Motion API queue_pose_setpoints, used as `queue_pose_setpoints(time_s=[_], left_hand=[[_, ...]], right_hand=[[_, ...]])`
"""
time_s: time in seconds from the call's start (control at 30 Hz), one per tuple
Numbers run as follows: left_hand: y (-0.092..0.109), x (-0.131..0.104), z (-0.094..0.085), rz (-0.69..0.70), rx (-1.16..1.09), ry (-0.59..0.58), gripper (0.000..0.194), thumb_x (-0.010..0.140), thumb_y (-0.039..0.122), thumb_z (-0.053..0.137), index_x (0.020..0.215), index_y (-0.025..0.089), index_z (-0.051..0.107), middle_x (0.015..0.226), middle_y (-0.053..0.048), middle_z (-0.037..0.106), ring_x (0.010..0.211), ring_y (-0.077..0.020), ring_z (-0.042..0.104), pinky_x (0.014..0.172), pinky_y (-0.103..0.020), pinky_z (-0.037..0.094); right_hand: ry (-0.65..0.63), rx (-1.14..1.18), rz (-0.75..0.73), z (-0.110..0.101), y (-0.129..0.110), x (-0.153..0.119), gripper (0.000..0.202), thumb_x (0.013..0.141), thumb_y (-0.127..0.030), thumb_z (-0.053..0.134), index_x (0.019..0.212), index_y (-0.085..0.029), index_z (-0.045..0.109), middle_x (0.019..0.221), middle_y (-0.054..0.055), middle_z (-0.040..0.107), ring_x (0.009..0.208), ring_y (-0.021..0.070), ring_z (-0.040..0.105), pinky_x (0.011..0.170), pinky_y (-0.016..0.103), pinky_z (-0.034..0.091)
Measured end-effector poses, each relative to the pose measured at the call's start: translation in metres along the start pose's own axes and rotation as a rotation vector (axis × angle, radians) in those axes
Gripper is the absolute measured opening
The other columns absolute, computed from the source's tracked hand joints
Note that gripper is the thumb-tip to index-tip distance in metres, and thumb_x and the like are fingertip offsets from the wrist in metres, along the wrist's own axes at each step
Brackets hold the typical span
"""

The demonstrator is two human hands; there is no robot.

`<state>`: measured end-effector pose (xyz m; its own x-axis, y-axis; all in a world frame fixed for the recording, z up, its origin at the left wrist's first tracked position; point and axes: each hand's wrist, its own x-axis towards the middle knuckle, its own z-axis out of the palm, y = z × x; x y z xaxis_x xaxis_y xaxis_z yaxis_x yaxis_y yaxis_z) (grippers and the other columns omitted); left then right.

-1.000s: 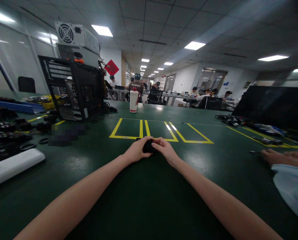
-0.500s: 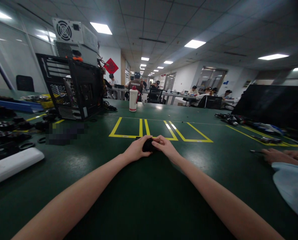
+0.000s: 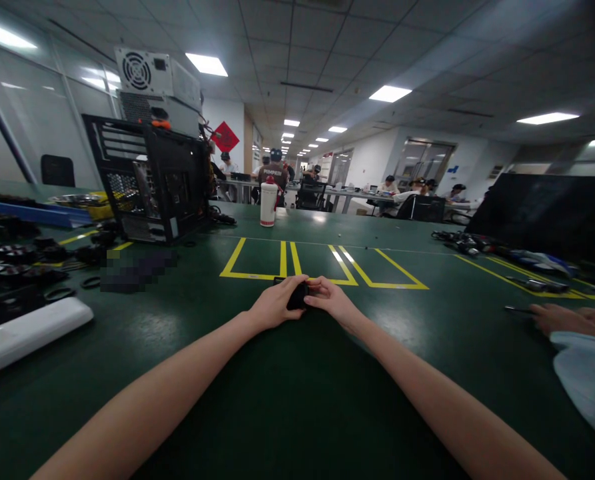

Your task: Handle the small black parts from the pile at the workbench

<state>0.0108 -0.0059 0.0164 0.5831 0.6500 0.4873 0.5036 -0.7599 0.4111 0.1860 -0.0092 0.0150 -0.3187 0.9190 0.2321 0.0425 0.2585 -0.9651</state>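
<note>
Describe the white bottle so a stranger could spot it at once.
Start at the open black computer case on the left of the green table. Just right of it, beyond the yellow floor-tape boxes, stands the white cylindrical bottle. It is the only upright white thing there.

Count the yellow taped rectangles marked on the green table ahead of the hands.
3, in a row on the green table: the left yellow taped rectangle, a narrow middle one just beyond the small black object held by both hands, and the right one.
</note>
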Motion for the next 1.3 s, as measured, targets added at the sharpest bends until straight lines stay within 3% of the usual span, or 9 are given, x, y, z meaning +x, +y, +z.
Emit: queue_pose_setpoints(time_s=[0.13,0.3,0.47,0.57,0.7,0.87,1.0,1.3], left_hand=[[0.004,0.0,-0.002,0.061,0.065,-0.052,0.073,0.067,0.021,0.058,0.125,0.032,0.015,0.131,-0.002,0.029,0.106,-0.022,0.045,0.084,-0.036,0.041],[0.002,-0.002,-0.002,0.044,0.09,-0.051,0.065,0.068,0.024,0.057,0.122,0.027,0.02,0.125,-0.005,0.034,0.102,-0.0217,0.047,0.08,-0.035,0.043],[0.001,-0.005,-0.005,0.013,0.142,-0.045,0.067,0.069,0.03,0.057,0.123,0.026,0.017,0.124,-0.007,0.033,0.1,-0.0225,0.048,0.077,-0.035,0.044],[0.001,-0.006,-0.005,-0.012,0.184,-0.033,0.068,0.068,0.035,0.058,0.121,0.025,0.018,0.124,-0.007,0.033,0.1,-0.0231,0.047,0.075,-0.035,0.044],[0.004,-0.01,-0.008,0.0,0.276,-0.005,0.062,0.068,0.031,0.06,0.117,0.023,0.024,0.119,-0.006,0.039,0.1,-0.023,0.045,0.08,-0.035,0.041],[0.005,-0.016,-0.013,0.045,0.387,0.042,0.061,0.066,0.03,0.061,0.116,0.022,0.028,0.118,-0.006,0.042,0.108,-0.0292,0.036,0.089,-0.046,0.029],[-0.002,-0.016,-0.013,0.136,0.304,0.012,0.061,0.069,0.031,0.059,0.119,0.02,0.024,0.12,-0.009,0.039,0.116,-0.0247,0.031,0.098,-0.044,0.018],[0.0,-0.017,-0.019,0.172,0.189,-0.004,0.064,0.07,0.037,0.058,0.121,0.02,0.024,0.121,-0.009,0.038,0.112,-0.023,0.034,0.097,-0.043,0.02]], right_hand=[[-0.018,0.03,-0.013,0.002,0.0,-0.001,0.034,0.058,-0.022,0.067,0.088,-0.021,0.051,0.093,0.001,0.057,0.089,0.0156,0.056,0.085,0.036,0.041],[-0.01,0.005,-0.035,0.009,0.001,-0.004,0.031,0.063,-0.023,0.064,0.091,-0.022,0.05,0.095,0.001,0.056,0.091,0.0155,0.055,0.085,0.034,0.042],[0.082,-0.045,-0.073,0.018,0.003,-0.001,0.019,0.07,-0.031,0.057,0.085,-0.021,0.053,0.09,0.001,0.058,0.09,0.0147,0.054,0.086,0.033,0.04],[0.097,-0.041,-0.048,0.021,0.003,0.001,0.024,0.069,-0.032,0.059,0.09,-0.021,0.053,0.093,0.002,0.058,0.092,0.0156,0.053,0.087,0.034,0.039],[0.058,0.009,-0.007,0.024,0.003,0.001,0.033,0.068,-0.03,0.059,0.098,-0.021,0.053,0.1,0.004,0.057,0.098,0.0168,0.051,0.09,0.035,0.036],[0.044,0.034,-0.05,0.028,0.003,0.0,0.027,0.067,-0.028,0.06,0.092,-0.02,0.054,0.096,0.003,0.057,0.093,0.0157,0.053,0.087,0.033,0.038],[0.05,0.041,-0.049,0.031,0.001,-0.003,0.024,0.067,-0.026,0.061,0.088,-0.02,0.052,0.093,0.002,0.056,0.088,0.0149,0.054,0.083,0.032,0.041],[0.078,0.019,-0.079,0.032,0.0,-0.005,0.019,0.069,-0.028,0.058,0.086,-0.019,0.054,0.087,0.001,0.057,0.087,0.0148,0.054,0.083,0.032,0.041]])
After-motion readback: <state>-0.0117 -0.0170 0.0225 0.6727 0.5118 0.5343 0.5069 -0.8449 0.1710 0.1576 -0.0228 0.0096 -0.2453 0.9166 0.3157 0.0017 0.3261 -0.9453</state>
